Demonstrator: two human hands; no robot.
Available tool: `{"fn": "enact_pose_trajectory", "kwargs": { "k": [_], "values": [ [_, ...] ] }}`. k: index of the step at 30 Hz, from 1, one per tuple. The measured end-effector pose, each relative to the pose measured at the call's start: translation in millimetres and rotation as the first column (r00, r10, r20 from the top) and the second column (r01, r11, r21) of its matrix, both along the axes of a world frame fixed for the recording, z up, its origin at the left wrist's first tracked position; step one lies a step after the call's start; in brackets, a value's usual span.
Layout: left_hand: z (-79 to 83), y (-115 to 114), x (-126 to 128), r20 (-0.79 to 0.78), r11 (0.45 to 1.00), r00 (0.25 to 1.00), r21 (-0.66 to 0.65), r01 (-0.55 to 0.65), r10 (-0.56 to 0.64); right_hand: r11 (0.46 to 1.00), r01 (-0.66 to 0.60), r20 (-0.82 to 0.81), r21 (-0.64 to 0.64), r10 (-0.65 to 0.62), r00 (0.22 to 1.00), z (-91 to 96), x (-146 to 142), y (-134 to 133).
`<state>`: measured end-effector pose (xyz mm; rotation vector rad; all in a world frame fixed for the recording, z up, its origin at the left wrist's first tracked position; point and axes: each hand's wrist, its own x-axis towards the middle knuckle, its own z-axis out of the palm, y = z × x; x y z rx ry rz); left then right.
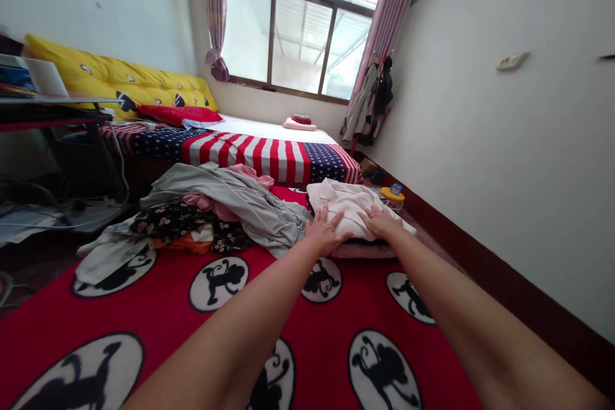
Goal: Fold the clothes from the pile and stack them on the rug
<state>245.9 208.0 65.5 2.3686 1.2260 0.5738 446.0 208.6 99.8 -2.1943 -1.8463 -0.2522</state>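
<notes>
Both arms reach forward over a red blanket point(182, 327) printed with black monkeys in pale circles. My left hand point(325, 230) rests with fingers spread on the left side of a whitish folded garment point(336, 195). On its right side lies my right hand point(380, 221), fingers also stretched out. Beneath the whitish garment, dark and pink folded cloth point(362, 250) shows at the front edge of the stack. Left of the stack is a loose heap with a grey garment point(225, 195), a black floral garment point(168, 221) and an orange cloth point(185, 243).
Behind the clothes stands a bed with a stars-and-stripes cover point(250, 152). A small folded pile point(300, 123) sits on it. A desk point(52, 102) is at left, a white wall point(480, 141) at right. Near the wall is a yellow-topped stool point(391, 195).
</notes>
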Motion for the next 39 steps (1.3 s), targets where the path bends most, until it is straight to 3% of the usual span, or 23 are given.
{"fn": "enact_pose_trajectory", "kwargs": {
  "k": [3,4,5,6,8,11,13,16,21,26,39],
  "values": [
    [-23.8,-47.3,-49.1,-0.036,0.996,0.997,0.063,-0.069,0.071,0.965,0.059,-0.091,0.255,-0.036,0.995,-5.9,-32.5,-44.8],
    [-35.2,-65.7,-72.0,-0.092,0.997,0.992,0.026,-0.078,0.081,0.919,0.056,-0.158,0.389,0.006,0.987,-17.0,-46.4,-66.3],
    [-47.3,-84.6,-96.6,-0.156,0.995,0.983,-0.001,-0.101,0.099,0.898,0.010,-0.209,0.441,0.092,0.974,-32.3,-61.3,-90.0],
    [-59.1,-103.6,-121.7,-0.221,0.991,0.967,-0.020,-0.136,0.128,0.903,-0.026,-0.241,0.429,0.142,0.960,-50.6,-76.8,-115.0],
    [-79.0,-140.5,-167.3,-0.278,0.992,0.952,0.024,-0.125,0.126,0.974,-0.120,-0.301,0.194,0.176,0.937,-89.1,-108.2,-164.7],
    [-92.5,-188.8,-209.1,-0.290,0.972,0.928,0.107,-0.210,0.233,0.982,-0.167,-0.293,-0.086,0.135,0.947,-125.9,-149.8,-224.6],
    [-91.3,-214.2,-216.6,-0.297,0.948,0.902,0.158,-0.277,0.313,0.980,-0.128,-0.235,-0.152,0.090,0.968,-129.5,-169.5,-248.8],
    [-83.5,-242.0,-211.1,-0.300,0.921,0.874,0.200,-0.334,0.382,0.985,-0.058,-0.158,-0.164,0.032,0.987,-119.3,-186.3,-265.5],
    [-75.8,-273.3,-208.0,-0.278,0.914,0.874,0.192,-0.356,0.399,0.988,-0.015,-0.101,-0.152,0.000,0.995,-112.5,-199.1,-280.3],
    [-79.8,-300.1,-219.5,-0.238,0.910,0.883,0.203,-0.362,0.404,0.994,0.017,-0.075,-0.108,-0.025,0.997,-115.6,-206.5,-296.2],
    [-91.8,-308.8,-228.5,-0.262,0.895,0.865,0.257,-0.364,0.427,0.998,0.035,-0.083,-0.061,-0.040,0.996,-122.7,-204.6,-292.4]
  ]
}}
